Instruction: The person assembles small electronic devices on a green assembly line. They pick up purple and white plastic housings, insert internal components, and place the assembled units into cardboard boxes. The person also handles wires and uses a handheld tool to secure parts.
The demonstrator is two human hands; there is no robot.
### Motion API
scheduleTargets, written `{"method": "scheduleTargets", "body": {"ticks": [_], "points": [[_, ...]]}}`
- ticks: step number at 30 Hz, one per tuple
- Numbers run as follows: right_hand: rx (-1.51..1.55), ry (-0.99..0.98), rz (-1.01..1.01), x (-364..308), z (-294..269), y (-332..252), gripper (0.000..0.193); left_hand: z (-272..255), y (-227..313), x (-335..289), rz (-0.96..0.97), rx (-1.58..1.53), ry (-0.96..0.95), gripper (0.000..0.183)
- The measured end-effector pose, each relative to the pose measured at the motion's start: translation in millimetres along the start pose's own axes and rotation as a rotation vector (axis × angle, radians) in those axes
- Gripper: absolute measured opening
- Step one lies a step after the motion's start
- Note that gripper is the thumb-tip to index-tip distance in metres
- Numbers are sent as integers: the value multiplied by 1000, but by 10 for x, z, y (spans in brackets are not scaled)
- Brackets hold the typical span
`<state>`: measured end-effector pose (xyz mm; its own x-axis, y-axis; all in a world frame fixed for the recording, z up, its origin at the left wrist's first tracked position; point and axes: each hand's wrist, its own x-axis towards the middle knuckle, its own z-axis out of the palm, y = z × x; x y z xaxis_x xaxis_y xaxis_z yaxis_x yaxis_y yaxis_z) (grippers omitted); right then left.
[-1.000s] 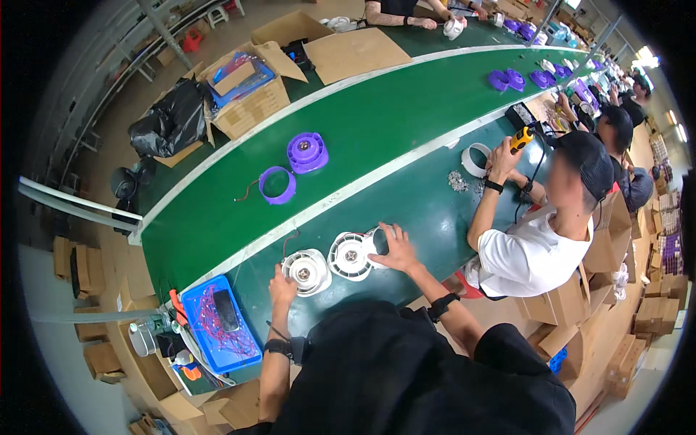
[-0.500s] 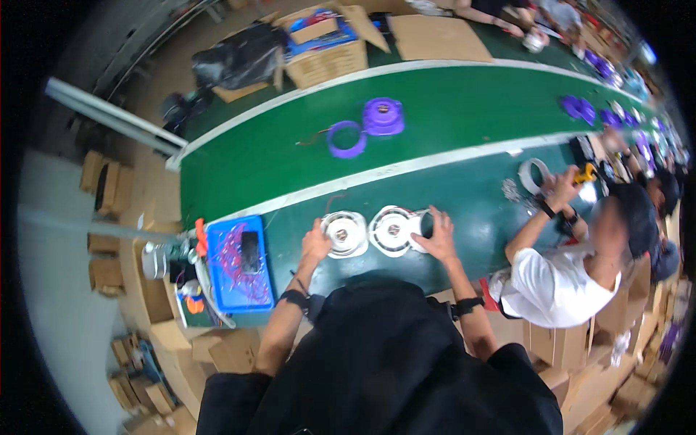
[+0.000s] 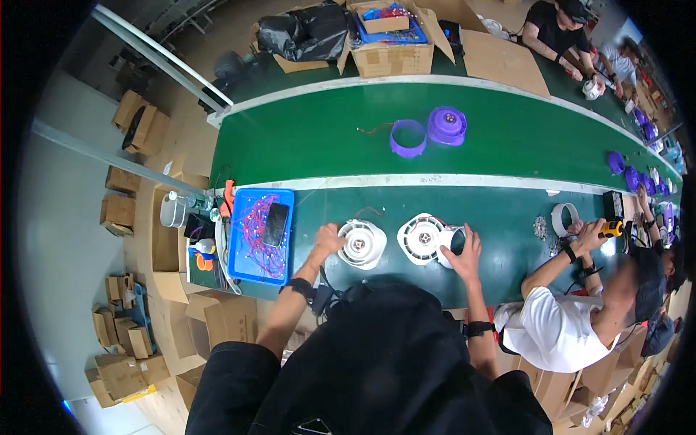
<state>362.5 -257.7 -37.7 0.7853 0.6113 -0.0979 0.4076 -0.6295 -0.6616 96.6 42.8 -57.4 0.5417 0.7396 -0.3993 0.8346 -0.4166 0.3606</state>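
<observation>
Two housings (image 3: 362, 250) (image 3: 415, 235) lie within reach of the bench (image 3: 500, 225)'s front edge; curled left hand (image 3: 328, 239) touches one, grip unclear; half-open right hand (image 3: 469, 255) clasps a ring (image 3: 444, 242), likely steadying it.

Smooth plastic housing (image 3: 362, 244), glossy bag (image 3: 301, 35), matt cardboard (image 3: 505, 64)

Black short-sleeved top (image 3: 395, 355) and two black wrist straps (image 3: 479, 328)
</observation>
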Motion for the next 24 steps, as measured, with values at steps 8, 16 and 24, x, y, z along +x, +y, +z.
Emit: {"method": "scheduleTargets", "body": {"ticks": [8, 16, 24], "points": [[1, -21, -5, 8, 61, -40, 94, -386, -735, 328, -349, -4, 8, 42], [-19, -37, 34, 28, 14, -53, 93, -749, -962, 1205, -524, -910, 255, 36], [-15, -45, 33, 45, -33, -77, 94, -811, -1171, 2092, 282, 249, 568, 34]]}}
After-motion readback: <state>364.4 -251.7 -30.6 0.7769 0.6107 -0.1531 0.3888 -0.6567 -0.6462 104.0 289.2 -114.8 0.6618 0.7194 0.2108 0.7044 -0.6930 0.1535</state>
